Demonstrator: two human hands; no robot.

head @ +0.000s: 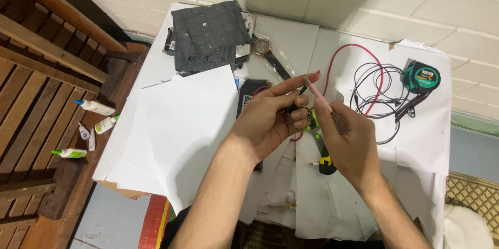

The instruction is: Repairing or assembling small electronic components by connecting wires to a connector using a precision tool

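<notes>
My left hand [270, 119] is raised over the paper-covered table [182, 124], fingers curled around a small dark part that is mostly hidden. My right hand [345, 142] faces it and holds a thin pink stick-like tool [320, 95], its tip meeting the left fingertips. Under the hands lies a tool with a black, green and yellow handle [323, 158]. A red wire [358, 47] loops up beside them, and a black flat device [248, 99] shows just behind the left hand.
A grey gridded mat [208, 33] lies at the table's back, a wristwatch [262, 47] beside it. Black cables [377, 93] and a green tape measure [422, 76] sit at the right. Several small glue bottles [96, 107] lie on the wooden slats at left.
</notes>
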